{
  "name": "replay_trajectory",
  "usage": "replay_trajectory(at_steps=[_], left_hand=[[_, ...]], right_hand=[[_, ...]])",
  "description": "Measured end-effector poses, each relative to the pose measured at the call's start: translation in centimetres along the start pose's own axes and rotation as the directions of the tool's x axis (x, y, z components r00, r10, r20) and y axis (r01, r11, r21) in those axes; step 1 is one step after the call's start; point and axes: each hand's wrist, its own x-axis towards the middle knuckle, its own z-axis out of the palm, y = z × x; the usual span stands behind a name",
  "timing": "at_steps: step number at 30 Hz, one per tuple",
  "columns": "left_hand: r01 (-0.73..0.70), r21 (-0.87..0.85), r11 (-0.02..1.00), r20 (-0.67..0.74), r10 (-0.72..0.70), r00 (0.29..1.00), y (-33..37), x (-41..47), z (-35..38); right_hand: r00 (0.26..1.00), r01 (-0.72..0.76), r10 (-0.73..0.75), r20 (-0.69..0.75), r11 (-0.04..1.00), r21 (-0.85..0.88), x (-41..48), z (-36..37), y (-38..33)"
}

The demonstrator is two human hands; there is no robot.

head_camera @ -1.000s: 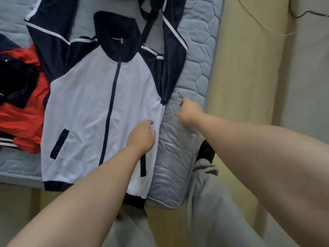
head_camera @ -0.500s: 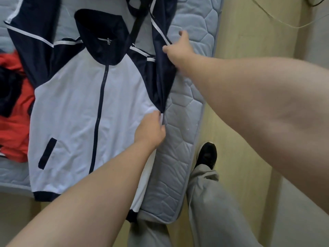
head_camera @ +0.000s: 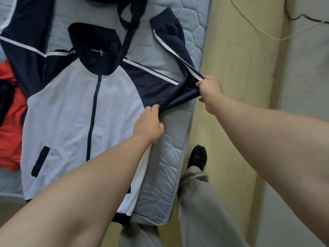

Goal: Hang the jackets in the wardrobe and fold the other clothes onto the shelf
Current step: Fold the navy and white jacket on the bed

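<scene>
We had the navy-and-white jacket (head_camera: 71,113) lying face up on the quilted mattress (head_camera: 170,157), filling the left and centre of the frame, zipped to the collar near the upper middle and with its hem at the lower left. Our left hand (head_camera: 148,125), at the centre, had its fingers curled into the cloth at the underarm, where the white body met the navy sleeve (head_camera: 170,86). Our right hand (head_camera: 211,88), right of centre at the mattress edge, was closed in a pinch on the bend of that sleeve. The fabric ran taut between the two hands, and the cuff end doubled back towards the upper middle of the frame.

We judged the jacket to be light and quite limp, a thin, smooth knit that would slide over the quilting and sag wherever it was unsupported. It wrinkled under the fingers and had no stiffness to carry its own shape, and nothing about it looked fragile. For hanging, we thought the sounder holds were the two shoulder seams or the collar, since a sleeve hold only drags the body askew.

A red garment (head_camera: 10,139) lay crumpled at the left edge, partly under the jacket's other sleeve. A black strap (head_camera: 131,24) trailed down from the top to the collar.
</scene>
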Motion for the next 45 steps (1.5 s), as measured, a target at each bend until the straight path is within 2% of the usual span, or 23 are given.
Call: replay_trajectory(at_steps=[3, 5, 8, 11, 14, 16, 18, 20, 22, 25, 26, 27, 28, 30, 31, 32, 34, 35, 37, 39, 41, 43, 45], left_hand=[[-0.028, 0.040, 0.999, 0.035, 0.027, 0.999, 1.3, 1.2, -0.2], [-0.053, 0.073, 0.996, 0.066, 0.048, 0.997, 2.1, 1.7, 0.0], [-0.126, 0.113, 0.986, 0.092, 0.116, 0.989, 3.0, 1.6, 0.9], [-0.161, 0.098, 0.982, 0.132, 0.147, 0.980, 3.2, 1.4, 2.0], [-0.172, 0.076, 0.982, 0.164, 0.157, 0.974, 2.7, 1.6, 2.1], [-0.050, -0.134, 0.990, 0.213, 0.078, 0.974, 2.3, 1.9, 1.5], [0.226, -0.512, 0.829, 0.326, -0.056, 0.944, 1.9, 2.1, 0.1], [0.378, -0.664, 0.645, 0.400, -0.121, 0.909, 1.2, 2.0, -2.0], [0.418, -0.778, 0.469, 0.392, -0.157, 0.906, 0.3, 2.0, -4.2], [0.383, -0.924, -0.010, 0.381, -0.144, 0.913, -1.1, 2.2, -7.6], [0.364, -0.923, -0.127, 0.380, -0.151, 0.912, -1.5, 2.4, -8.4], [0.362, -0.917, -0.170, 0.389, -0.163, 0.907, -1.7, 2.5, -9.1], [0.375, -0.913, -0.159, 0.400, -0.181, 0.898, -1.6, 2.5, -9.3], [0.381, -0.925, 0.001, 0.370, -0.242, 0.897, -1.0, 1.9, -9.0], [0.328, -0.931, 0.159, 0.274, -0.286, 0.918, -0.8, 1.4, -8.8], [0.231, -0.896, 0.380, 0.119, -0.297, 0.948, -0.8, 1.1, -8.5], [-0.016, -0.611, 0.792, -0.173, -0.114, 0.978, -1.3, 0.7, -8.1], [-0.110, -0.430, 0.896, -0.229, 0.009, 0.973, -1.7, 0.6, -8.1], [-0.180, -0.115, 0.977, -0.250, 0.147, 0.957, -2.7, 0.5, -8.3], [-0.174, 0.079, 0.982, -0.265, 0.189, 0.946, -3.4, 0.1, -8.5], [-0.200, 0.039, 0.979, -0.295, 0.202, 0.934, -4.2, -0.6, -9.0], [-0.187, -0.135, 0.973, -0.333, 0.133, 0.933, -5.1, -1.9, -9.8], [-0.117, -0.282, 0.952, -0.355, 0.010, 0.935, -6.3, -2.9, -10.2]], right_hand=[[0.992, -0.127, 0.126, 0.016, 0.978, 0.167, -0.9, -1.0, 0.4], [0.992, -0.123, 0.120, 0.028, 0.978, 0.169, -1.1, -1.5, 0.2], [0.999, -0.015, 0.011, 0.048, 0.997, 0.077, -1.1, -1.9, -0.8], [0.977, 0.158, -0.147, 0.157, 0.986, -0.060, -1.3, -1.9, -2.0], [0.950, 0.257, -0.234, 0.204, 0.962, -0.089, -1.3, -1.1, -2.9], [0.940, 0.292, -0.267, 0.211, 0.952, -0.093, -1.8, -0.2, -3.6], [0.911, 0.335, -0.287, 0.295, 0.933, -0.129, -2.8, 0.7, -4.2], [0.870, 0.414, -0.319, 0.375, 0.887, -0.207, -3.8, 1.8, -4.5], [0.834, 0.502, -0.350, 0.427, 0.803, -0.320, -5.0, 2.8, -4.7], [0.789, 0.603, -0.372, 0.489, 0.619, -0.502, -6.3, 3.8, -4.7], [0.782, 0.616, -0.368, 0.503, 0.579, -0.534, -6.6, 4.1, -4.5], [0.781, 0.619, -0.359, 0.511, 0.559, -0.552, -6.9, 4.4, -4.3], [0.779, 0.621, -0.353, 0.519, 0.552, -0.556, -7.2, 4.7, -4.1], [0.765, 0.632, -0.344, 0.544, 0.561, -0.534, -7.8, 5.4, -3.7], [0.761, 0.633, -0.338, 0.554, 0.577, -0.517, -8.0, 5.7, -3.6], [0.758, 0.631, -0.332, 0.562, 0.592, -0.501, -8.3, 6.1, -3.5], [0.752, 0.630, -0.316, 0.578, 0.603, -0.490, -8.6, 6.7, -3.3], [0.752, 0.629, -0.310, 0.582, 0.599, -0.495, -8.7, 6.8, -3.2], [0.775, 0.606, -0.303, 0.554, 0.603, -0.519, -8.8, 7.0, -2.8], [0.820, 0.563, -0.325, 0.471, 0.605, -0.563, -8.9, 7.1, -2.5], [0.865, 0.495, -0.390, 0.316, 0.560, -0.664, -9.0, 7.1, -2.2], [0.872, 0.419, -0.458, 0.175, 0.513, -0.749, -9.2, 7.5, -1.6], [0.882, 0.354, -0.468, 0.058, 0.575, -0.738, -9.8, 8.5, -1.0]])
